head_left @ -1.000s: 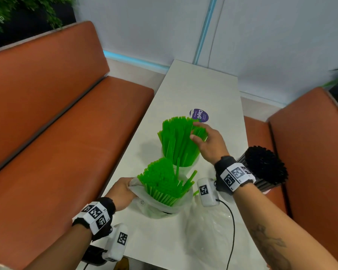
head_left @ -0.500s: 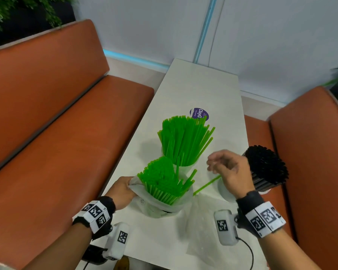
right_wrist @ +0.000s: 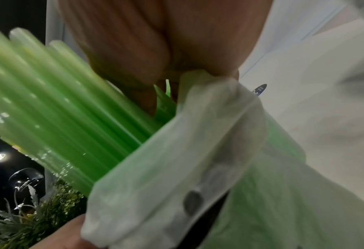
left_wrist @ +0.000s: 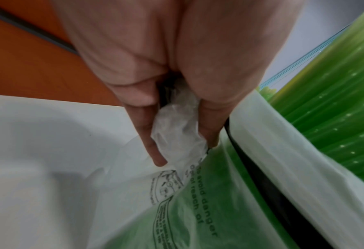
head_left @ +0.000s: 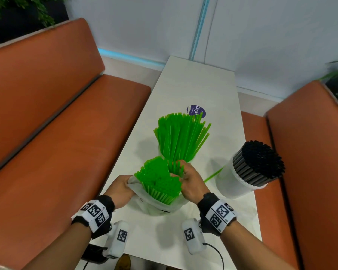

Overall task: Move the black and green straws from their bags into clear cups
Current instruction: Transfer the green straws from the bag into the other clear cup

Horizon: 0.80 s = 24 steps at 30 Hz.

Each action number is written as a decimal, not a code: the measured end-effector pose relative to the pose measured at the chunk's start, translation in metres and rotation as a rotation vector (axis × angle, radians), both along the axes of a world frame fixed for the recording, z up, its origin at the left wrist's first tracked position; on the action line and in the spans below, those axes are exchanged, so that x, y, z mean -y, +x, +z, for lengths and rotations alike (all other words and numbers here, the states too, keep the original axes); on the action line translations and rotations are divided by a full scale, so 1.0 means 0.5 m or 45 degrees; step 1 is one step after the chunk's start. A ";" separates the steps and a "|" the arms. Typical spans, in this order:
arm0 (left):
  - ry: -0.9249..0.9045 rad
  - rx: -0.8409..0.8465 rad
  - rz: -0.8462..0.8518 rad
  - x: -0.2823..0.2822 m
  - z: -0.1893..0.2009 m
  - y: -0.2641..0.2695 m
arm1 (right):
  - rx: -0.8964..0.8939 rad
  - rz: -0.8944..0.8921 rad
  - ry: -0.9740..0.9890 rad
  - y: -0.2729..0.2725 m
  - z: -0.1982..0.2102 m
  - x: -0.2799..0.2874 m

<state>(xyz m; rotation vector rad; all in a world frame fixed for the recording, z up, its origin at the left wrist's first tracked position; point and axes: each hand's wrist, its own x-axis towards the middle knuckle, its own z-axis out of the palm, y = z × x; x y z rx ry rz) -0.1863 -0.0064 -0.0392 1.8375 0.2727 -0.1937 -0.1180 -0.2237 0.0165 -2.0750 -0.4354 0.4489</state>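
Observation:
A bundle of green straws (head_left: 158,182) stands in a milky plastic bag (head_left: 158,206) at the table's near end. My left hand (head_left: 125,187) pinches the bag's left rim; the left wrist view shows crumpled plastic (left_wrist: 177,126) between thumb and fingers. My right hand (head_left: 180,173) curls into the bundle's right side and grips some green straws (right_wrist: 164,101). Just behind stands a clear cup fanned full of green straws (head_left: 180,137). To the right, a clear cup (head_left: 234,182) holds a packed bunch of black straws (head_left: 261,162).
One loose green straw (head_left: 213,174) lies on the white table (head_left: 193,84) between the bag and the black-straw cup. A purple round sticker (head_left: 196,110) sits behind the green cup. Orange benches (head_left: 57,143) flank the table on both sides.
My right hand left the green cup, swung out towards the black-straw cup, then came back left and gripped straws in the bag. The left hand kept its hold on the bag.

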 end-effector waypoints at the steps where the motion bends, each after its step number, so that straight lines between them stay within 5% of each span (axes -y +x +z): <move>1: 0.002 0.004 0.009 -0.003 -0.003 -0.001 | -0.007 -0.022 -0.007 0.000 -0.003 -0.002; 4: -0.010 -0.005 0.016 -0.012 -0.011 -0.003 | 0.077 -0.117 -0.044 0.005 0.007 0.004; 11: -0.098 -0.015 0.027 -0.012 -0.003 -0.004 | 0.196 -0.140 0.316 0.001 0.090 0.013; 17: -0.041 0.006 -0.016 -0.012 0.000 -0.004 | 0.453 -0.169 0.414 0.025 0.225 0.013; 24: -0.014 -0.002 0.003 -0.006 0.009 -0.009 | 0.444 -0.284 0.833 0.115 0.388 0.012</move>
